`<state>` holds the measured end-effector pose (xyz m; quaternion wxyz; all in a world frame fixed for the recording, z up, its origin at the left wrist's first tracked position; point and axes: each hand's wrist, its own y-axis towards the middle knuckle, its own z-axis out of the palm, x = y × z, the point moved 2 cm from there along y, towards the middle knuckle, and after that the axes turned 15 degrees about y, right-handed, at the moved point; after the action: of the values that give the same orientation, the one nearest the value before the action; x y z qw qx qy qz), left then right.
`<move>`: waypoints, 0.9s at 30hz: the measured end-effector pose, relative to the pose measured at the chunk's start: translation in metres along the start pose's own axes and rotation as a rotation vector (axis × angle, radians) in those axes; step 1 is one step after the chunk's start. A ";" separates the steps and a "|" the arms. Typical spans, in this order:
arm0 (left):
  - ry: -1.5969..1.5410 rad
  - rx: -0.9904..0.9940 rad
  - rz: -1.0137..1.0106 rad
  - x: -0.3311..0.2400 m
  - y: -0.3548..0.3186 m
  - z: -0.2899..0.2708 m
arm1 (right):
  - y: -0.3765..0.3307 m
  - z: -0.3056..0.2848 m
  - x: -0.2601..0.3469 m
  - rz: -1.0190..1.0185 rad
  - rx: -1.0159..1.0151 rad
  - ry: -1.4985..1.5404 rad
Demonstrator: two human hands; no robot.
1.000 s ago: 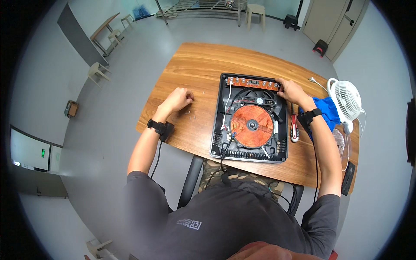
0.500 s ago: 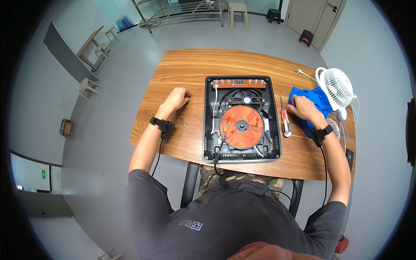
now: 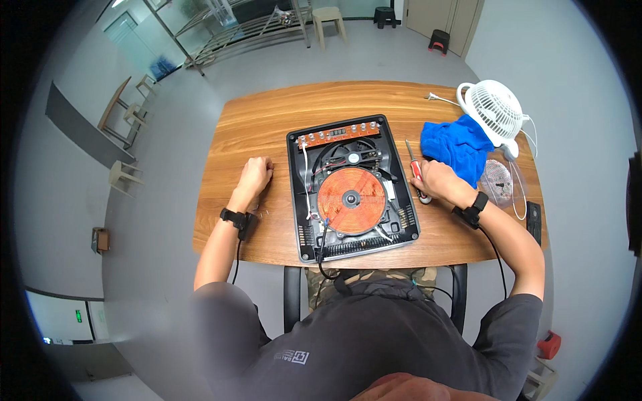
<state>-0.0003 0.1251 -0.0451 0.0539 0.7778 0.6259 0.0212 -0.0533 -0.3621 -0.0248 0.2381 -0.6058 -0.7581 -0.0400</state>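
Note:
An opened induction cooker [image 3: 299,230] lies in front of me, its black casing exposing a copper coil [image 3: 348,184], a cooling fan [image 3: 361,150] and an orange control board [image 3: 358,133]. To its right is a screwdriver [image 3: 415,168] with a red and white handle and a metal shaft pointing away from me. My right hand [image 3: 443,182] is closed over the handle's middle, hiding part of it. My left hand [image 3: 255,178] rests with curled fingers on the table, left of the cooker, and nothing shows in it. Several small screws [image 3: 262,212] lie beside the left wrist.
A blue cloth [image 3: 458,146] is bunched up right of the cooker, with a white fan [image 3: 496,110] and its cord behind it. Further right are a clear plastic container [image 3: 500,182] and a black object [image 3: 533,222] near the wooden table's [image 3: 267,107] edge.
My right hand has moved from the blue cloth onto the screwdriver's handle. My left hand stays curled on the table. The whole view has turned a little.

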 end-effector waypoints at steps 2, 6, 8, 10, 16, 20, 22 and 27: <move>0.043 -0.015 -0.022 -0.005 0.000 0.000 | -0.004 0.001 0.003 -0.022 -0.020 0.041; 0.076 -0.028 -0.043 -0.005 -0.001 0.002 | -0.004 -0.001 0.009 0.059 0.113 0.036; 0.026 -0.020 -0.051 -0.004 -0.002 -0.003 | -0.004 -0.004 0.008 0.068 0.120 0.045; -0.033 -0.007 -0.038 -0.004 -0.002 -0.011 | -0.002 -0.006 0.002 0.072 0.081 0.049; -0.172 -0.019 0.033 -0.022 0.008 -0.057 | 0.004 -0.042 -0.019 -0.035 -0.102 0.131; -0.255 0.012 0.037 -0.060 0.026 -0.082 | 0.004 -0.093 0.005 -0.230 -0.020 0.322; -0.293 -0.008 0.113 -0.087 0.034 -0.085 | 0.011 -0.106 0.012 -0.395 -0.047 0.353; -0.220 -0.023 0.363 -0.144 0.044 -0.079 | 0.016 -0.123 0.049 -0.568 -0.013 0.480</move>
<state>0.0034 -0.0206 0.0431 0.1261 0.8748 0.4654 -0.0473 -0.0075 -0.3566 0.1001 0.3848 -0.3460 -0.8183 -0.2503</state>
